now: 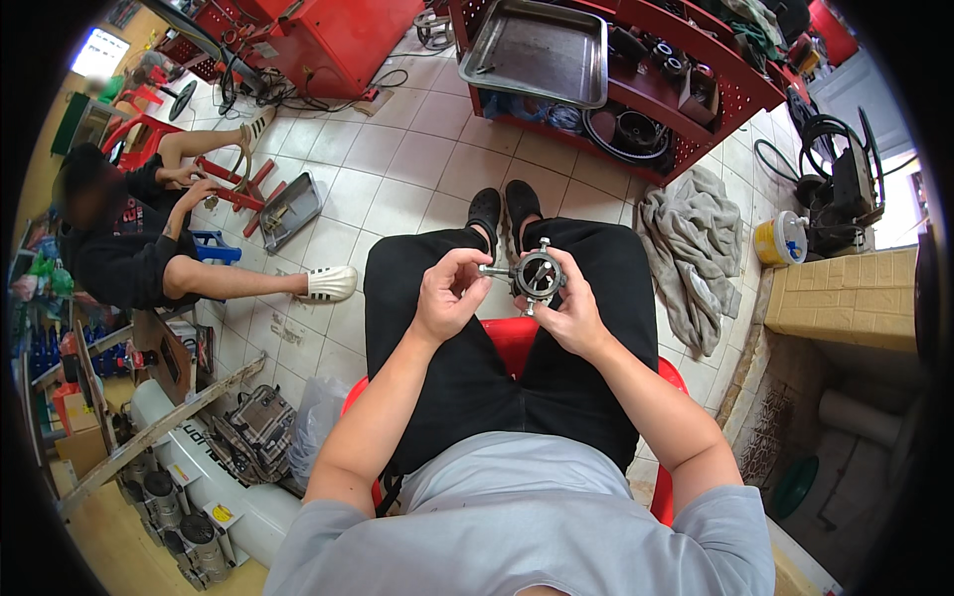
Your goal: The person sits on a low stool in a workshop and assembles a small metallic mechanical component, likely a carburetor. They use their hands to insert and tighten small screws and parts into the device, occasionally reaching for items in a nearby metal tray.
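Above my lap I hold a dark metal ring [521,282] with several silver bolts standing out around its rim. My right hand [574,320] grips the ring from its right side, thumb below and fingers behind. A silver bolt [495,270] juts from the ring's left side. My left hand [447,303] is closed at that bolt's outer end, thumb and forefinger pinching it. Some metal shows within the ring's opening, too small to make out. Part of the ring is hidden by my right fingers.
I sit on a red chair [512,343]. Ahead stands a red cart [730,99] with a metal tray [537,94]. A grey cloth [691,258] and a yellow bucket [780,240] are at right. At left, another person [129,238] sits near a floor tray [291,212].
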The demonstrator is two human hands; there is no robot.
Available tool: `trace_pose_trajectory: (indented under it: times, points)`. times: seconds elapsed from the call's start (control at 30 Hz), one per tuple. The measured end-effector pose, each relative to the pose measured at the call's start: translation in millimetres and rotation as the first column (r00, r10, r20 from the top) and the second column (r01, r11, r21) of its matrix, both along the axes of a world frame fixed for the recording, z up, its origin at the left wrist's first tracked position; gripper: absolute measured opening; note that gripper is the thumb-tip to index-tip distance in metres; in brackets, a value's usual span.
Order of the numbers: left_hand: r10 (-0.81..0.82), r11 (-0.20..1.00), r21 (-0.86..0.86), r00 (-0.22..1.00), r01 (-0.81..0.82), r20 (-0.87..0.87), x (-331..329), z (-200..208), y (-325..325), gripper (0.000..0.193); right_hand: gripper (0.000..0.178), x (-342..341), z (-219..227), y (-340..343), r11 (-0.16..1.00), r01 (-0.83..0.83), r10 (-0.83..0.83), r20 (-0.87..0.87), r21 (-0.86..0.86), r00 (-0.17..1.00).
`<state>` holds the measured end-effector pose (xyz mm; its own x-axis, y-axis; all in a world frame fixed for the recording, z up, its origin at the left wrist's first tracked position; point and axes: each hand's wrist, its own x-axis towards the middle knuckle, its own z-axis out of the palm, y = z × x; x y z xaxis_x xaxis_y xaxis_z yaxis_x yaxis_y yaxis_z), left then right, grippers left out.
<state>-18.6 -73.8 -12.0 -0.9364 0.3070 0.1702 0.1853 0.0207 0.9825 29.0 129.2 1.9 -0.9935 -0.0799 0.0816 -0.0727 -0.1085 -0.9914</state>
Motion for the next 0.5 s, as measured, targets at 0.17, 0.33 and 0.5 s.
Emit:
trace_pose_trajectory:
  times: [0.17,0.33,0.5]
  points:
    - [-0.069,0.997,0.020,0.997,0.070,-0.043,-4.3,-12.7,-6.1,0.044,0.069,-0.3,-6.3,5.1,0.996,-0.074,0.072,0.038,0.040,0.997]
    - [-0.021,0.999,-0.039,0.999,0.020,-0.030,-1.3,-2.4,-0.7,0.041,0.056,-1.3,0.2,1.9,0.999,-0.002,0.003,-0.007,0.051,1.000]
    - [-0.022,0.994,0.111,1.000,0.024,-0.022,-3.3,-12.1,-4.5,0.026,0.063,-0.2,0.0,2.1,0.997,-0.060,0.058,0.050,0.042,0.997]
